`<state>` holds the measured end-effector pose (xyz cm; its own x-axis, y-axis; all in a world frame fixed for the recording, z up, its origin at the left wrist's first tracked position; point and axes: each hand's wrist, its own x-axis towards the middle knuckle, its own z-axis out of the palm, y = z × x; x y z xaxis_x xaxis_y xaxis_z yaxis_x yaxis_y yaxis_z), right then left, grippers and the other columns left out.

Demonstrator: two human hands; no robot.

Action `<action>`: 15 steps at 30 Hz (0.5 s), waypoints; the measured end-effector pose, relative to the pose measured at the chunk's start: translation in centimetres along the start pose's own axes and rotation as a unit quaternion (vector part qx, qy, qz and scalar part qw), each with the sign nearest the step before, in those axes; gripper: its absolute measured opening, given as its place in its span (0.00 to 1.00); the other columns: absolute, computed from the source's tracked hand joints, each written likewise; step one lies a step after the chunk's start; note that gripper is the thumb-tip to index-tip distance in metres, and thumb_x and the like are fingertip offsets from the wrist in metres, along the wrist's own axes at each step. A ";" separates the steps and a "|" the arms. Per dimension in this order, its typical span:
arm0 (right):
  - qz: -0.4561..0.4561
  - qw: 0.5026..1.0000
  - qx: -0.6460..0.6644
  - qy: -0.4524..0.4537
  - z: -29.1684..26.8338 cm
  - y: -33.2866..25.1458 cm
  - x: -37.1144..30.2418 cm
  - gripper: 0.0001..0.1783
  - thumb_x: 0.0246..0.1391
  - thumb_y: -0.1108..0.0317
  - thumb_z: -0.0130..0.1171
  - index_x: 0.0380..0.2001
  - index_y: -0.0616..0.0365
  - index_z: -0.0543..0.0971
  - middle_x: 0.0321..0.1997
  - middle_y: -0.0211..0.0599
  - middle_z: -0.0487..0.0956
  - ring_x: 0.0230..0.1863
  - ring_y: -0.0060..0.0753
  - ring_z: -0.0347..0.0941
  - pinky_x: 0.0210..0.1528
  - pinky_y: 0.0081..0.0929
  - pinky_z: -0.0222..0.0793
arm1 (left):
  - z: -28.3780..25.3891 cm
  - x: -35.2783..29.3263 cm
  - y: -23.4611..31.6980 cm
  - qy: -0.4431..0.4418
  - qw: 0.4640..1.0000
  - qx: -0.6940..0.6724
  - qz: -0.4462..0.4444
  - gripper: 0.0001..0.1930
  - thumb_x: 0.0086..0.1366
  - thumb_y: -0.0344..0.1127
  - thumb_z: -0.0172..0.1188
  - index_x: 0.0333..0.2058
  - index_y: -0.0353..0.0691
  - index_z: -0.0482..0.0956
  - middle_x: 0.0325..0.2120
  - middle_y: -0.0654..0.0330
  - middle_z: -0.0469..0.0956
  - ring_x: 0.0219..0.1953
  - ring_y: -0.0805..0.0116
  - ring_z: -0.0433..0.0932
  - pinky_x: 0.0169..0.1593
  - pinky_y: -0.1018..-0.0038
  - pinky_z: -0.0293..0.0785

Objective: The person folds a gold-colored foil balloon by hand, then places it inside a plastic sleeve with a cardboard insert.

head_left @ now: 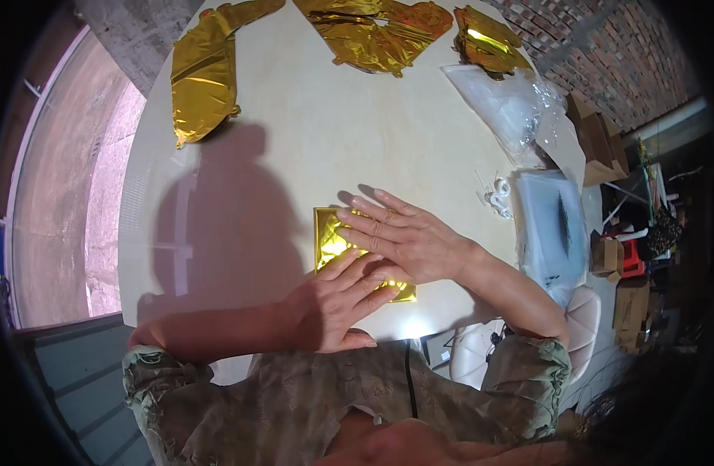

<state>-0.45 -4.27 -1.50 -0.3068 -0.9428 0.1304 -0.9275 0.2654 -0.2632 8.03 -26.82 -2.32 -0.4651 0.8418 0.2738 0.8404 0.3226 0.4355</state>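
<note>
A folded square of shiny gold foil (326,233) lies flat near the front edge of the table. My left hand (341,299) rests on its lower part, fingers stretched out and pointing up to the right. Across its upper right part lies my right hand (399,237), palm down with the fingers extended to the left. The fingertips of the left hand meet the underside or edge of the right hand; exactly how they overlap is hard to see. Both hands cover much of the foil, leaving its left side and lower right corner showing.
Flat gold foil pieces lie at the far left (205,81), far middle (380,35) and far right (493,39) of the pale table (295,109). Clear plastic bags (496,105), white string (497,196) and a stack of clear sleeves (549,229) line the right side. A chair (583,326) stands beyond.
</note>
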 end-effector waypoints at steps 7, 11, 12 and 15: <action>0.010 0.999 0.041 -0.018 0.6 0.3 -0.4 0.41 0.61 0.47 0.56 0.71 0.54 0.61 0.78 0.43 0.55 0.79 0.44 0.47 0.79 0.47 0.40 | 0.4 -0.3 0.1 -0.005 1.000 0.003 -0.004 0.42 0.56 0.60 0.64 0.63 0.37 0.70 0.62 0.47 0.69 0.67 0.48 0.63 0.73 0.50 0.46; 0.065 0.983 0.168 0.023 -0.9 1.8 0.2 0.35 0.62 0.52 0.59 0.67 0.58 0.67 0.74 0.46 0.62 0.75 0.50 0.54 0.76 0.44 0.50 | 0.1 -0.2 0.2 0.014 1.000 0.004 -0.011 0.41 0.56 0.58 0.64 0.62 0.36 0.70 0.67 0.46 0.64 0.70 0.48 0.60 0.74 0.52 0.47; 0.061 0.984 0.165 0.023 -1.5 1.5 0.2 0.35 0.62 0.52 0.59 0.67 0.58 0.67 0.74 0.46 0.62 0.75 0.50 0.54 0.76 0.44 0.50 | -0.1 -0.2 0.2 0.016 1.000 0.008 -0.012 0.41 0.56 0.58 0.64 0.62 0.36 0.70 0.67 0.46 0.64 0.70 0.48 0.60 0.74 0.52 0.47; 0.278 0.954 0.054 0.096 -2.4 0.5 -0.4 0.26 0.55 0.61 0.68 0.53 0.63 0.76 0.51 0.45 0.78 0.55 0.48 0.72 0.58 0.40 0.70 | -0.2 -0.3 0.5 -0.001 1.000 0.013 -0.012 0.41 0.59 0.61 0.63 0.63 0.36 0.70 0.68 0.45 0.62 0.71 0.47 0.59 0.73 0.51 0.49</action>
<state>-1.31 -3.28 0.61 -0.7879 -0.6054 0.1128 -0.5863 0.6816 -0.4378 8.55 -26.95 -1.99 -0.4848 0.8347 0.2612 0.8357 0.3539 0.4199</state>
